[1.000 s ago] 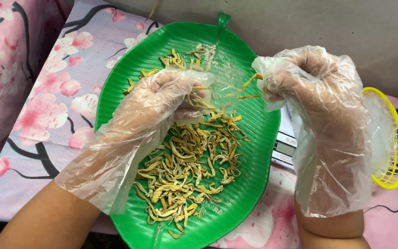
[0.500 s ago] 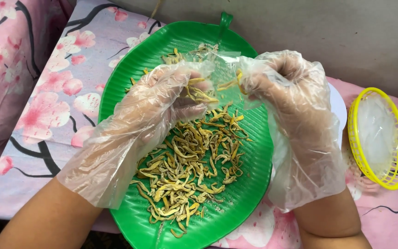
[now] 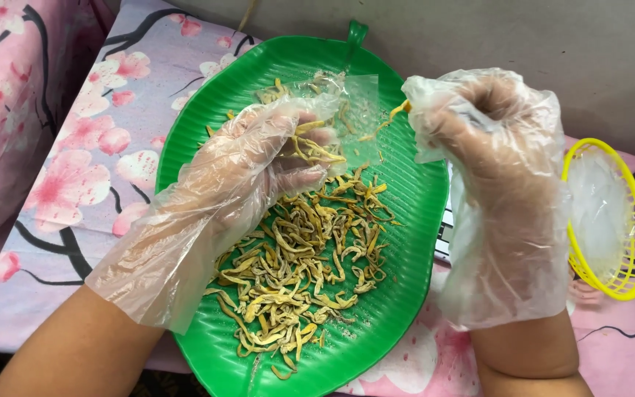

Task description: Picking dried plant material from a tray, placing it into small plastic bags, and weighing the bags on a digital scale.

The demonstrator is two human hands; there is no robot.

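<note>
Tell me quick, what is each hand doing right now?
Left hand: curled shut on a few yellow strips above the green tray.
Right hand: closed in a fist, pinching one yellow strip.

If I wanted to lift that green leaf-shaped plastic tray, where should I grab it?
Probably by the long side rims of the green leaf-shaped plastic tray, one hand under each edge from left and right. It lies flat, the yellowish dried strips sit loose in its middle, and the small stem tab looks too slight to carry it.
</note>
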